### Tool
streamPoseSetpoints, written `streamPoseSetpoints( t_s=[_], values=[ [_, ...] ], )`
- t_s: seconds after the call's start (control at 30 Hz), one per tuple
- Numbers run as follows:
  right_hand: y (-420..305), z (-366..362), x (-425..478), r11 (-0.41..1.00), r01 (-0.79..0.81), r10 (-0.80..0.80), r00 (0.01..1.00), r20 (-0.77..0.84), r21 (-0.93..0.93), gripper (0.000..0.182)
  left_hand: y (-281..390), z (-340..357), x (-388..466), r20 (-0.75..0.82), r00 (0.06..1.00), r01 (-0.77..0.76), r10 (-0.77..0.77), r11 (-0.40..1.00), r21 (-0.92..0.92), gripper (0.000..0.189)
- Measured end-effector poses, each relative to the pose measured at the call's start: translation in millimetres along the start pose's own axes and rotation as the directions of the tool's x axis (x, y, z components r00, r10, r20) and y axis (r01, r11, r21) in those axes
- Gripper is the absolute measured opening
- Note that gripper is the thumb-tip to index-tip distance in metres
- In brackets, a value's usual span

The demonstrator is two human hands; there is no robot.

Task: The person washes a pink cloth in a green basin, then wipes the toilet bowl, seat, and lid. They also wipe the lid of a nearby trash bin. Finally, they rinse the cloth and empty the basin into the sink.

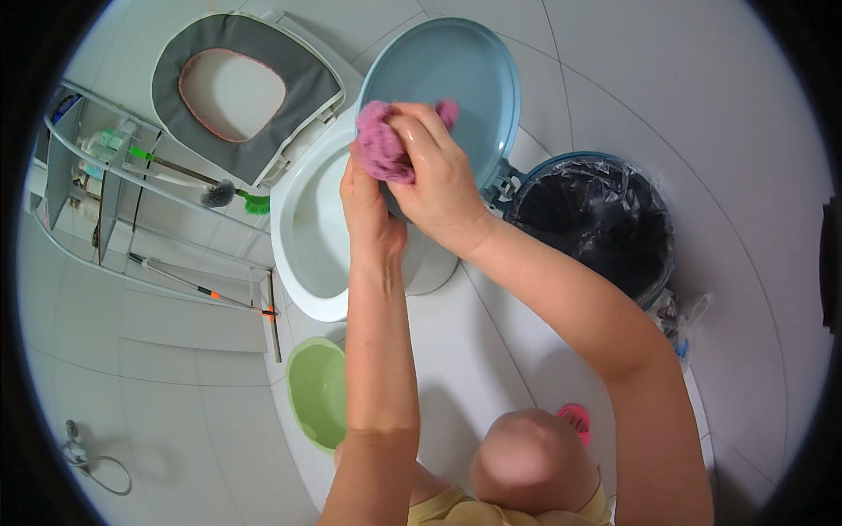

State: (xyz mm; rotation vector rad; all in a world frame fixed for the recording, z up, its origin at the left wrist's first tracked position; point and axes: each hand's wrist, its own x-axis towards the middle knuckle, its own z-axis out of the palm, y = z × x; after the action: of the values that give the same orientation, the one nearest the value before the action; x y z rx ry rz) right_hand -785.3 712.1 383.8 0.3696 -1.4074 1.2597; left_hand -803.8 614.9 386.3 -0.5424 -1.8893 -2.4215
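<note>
My right hand is closed around a bunched pink cloth, one end of which sticks out past the fingers. Close beside it, my left hand is raised at the cloth's lower left; its fingers are partly hidden, and whether it grips the cloth cannot be told. Both hands look wet. Behind them stands the raised blue lid of a trash bin lined with a black bag. Below and left of the hands is the white toilet bowl, its seat with a grey cover raised.
A green plastic basin sits on the floor left of my left forearm. A metal rack with bottles and brushes is at the left, with a long-handled squeegee by it. A tied plastic bag lies beside the bin.
</note>
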Motion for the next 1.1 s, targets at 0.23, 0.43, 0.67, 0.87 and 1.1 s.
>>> streamPoseSetpoints(
  t_s=[0.23, 0.43, 0.67, 0.87, 1.1],
  values=[
    [67.9, -44.0, 65.4, 0.851, -0.519, 0.463, 0.812, -0.355, -0.076, 0.023, 4.0, 31.7, -9.0, 0.008, 0.999, 0.044, -0.043, 0.998, -0.051, 0.054],
    [41.8, -8.6, 31.8, 0.986, -0.157, 0.146, 0.974, -0.173, -0.052, 0.021, 6.6, 9.2, -5.0, -0.014, 1.0, 0.025, -0.026, 0.998, -0.057, 0.058],
    [88.6, -66.7, 39.9, 0.514, -0.693, 0.821, 0.568, -0.056, 0.505, 0.027, 4.9, 17.1, -3.4, -0.017, 1.0, 0.025, -0.026, 0.998, -0.06, 0.058],
    [57.6, -111.1, 20.5, 0.195, -0.78, 0.812, 0.468, 0.348, 0.595, 0.032, 3.5, 17.7, -7.5, -0.004, 1.0, 0.009, -0.009, 0.999, 0.045, 0.066],
    [69.4, -129.8, 33.2, 0.483, -0.419, 0.637, 0.771, -0.02, -0.769, 0.044, 9.6, 21.5, -11.8, -0.053, 0.999, 0.002, 0.004, 0.994, 0.113, 0.062]
  ],
)
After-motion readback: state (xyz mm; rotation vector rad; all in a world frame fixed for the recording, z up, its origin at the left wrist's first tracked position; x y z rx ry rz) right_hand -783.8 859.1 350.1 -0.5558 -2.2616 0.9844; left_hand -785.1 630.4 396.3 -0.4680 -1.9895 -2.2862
